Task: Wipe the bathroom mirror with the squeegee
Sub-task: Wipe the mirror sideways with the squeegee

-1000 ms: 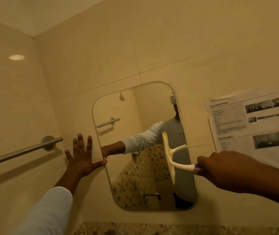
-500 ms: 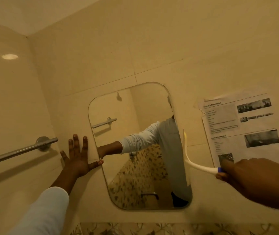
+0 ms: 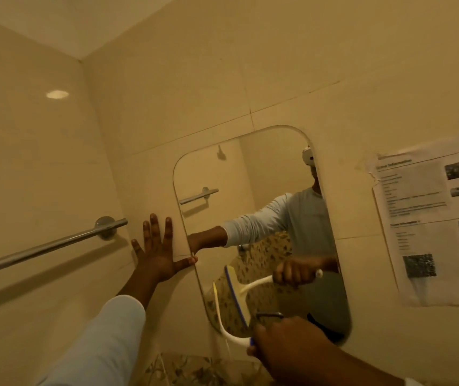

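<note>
A rounded frameless mirror (image 3: 264, 213) hangs on the beige tiled wall. My left hand (image 3: 158, 253) presses flat on the tiles just left of the mirror, fingers spread, thumb tip at the mirror's edge. My right hand (image 3: 292, 344) grips the handle of a white squeegee (image 3: 222, 319) at the lower middle. Its pale blade stands near upright against the mirror's lower left corner. The mirror reflects the squeegee, both arms and a person in a light long-sleeved shirt.
A chrome towel bar (image 3: 50, 247) runs along the left wall. A printed paper notice (image 3: 431, 218) is stuck to the wall right of the mirror. A patterned stone ledge (image 3: 195, 369) lies below the mirror.
My right hand has carried the squeegee from the mirror's right edge down and left to its lower left corner. My left hand has stayed flat on the wall. The view has shifted.
</note>
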Demonstrator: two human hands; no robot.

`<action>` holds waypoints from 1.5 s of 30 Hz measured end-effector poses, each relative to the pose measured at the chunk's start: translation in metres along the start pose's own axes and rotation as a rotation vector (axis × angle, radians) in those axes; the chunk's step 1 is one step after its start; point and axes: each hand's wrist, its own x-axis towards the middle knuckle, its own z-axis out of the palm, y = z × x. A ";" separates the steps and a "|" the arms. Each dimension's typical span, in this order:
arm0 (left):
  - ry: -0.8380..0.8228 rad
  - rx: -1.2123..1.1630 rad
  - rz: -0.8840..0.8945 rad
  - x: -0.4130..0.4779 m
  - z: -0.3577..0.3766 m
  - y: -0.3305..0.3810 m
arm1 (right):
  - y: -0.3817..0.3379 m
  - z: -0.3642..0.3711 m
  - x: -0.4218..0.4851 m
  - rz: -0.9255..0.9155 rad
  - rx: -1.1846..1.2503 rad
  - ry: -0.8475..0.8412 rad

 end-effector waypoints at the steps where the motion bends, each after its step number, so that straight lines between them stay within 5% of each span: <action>1: -0.007 -0.016 -0.002 0.001 0.000 -0.002 | -0.004 0.005 0.012 0.012 -0.004 0.024; 11: 0.018 0.021 -0.054 0.004 -0.006 -0.023 | -0.017 0.022 0.061 -0.023 -0.055 0.080; 33: 0.042 0.003 -0.034 0.004 -0.002 -0.026 | 0.133 0.032 -0.114 0.316 -0.050 -0.027; 45: 0.023 0.010 -0.040 0.002 -0.004 -0.025 | 0.088 -0.002 -0.124 0.295 0.005 -0.123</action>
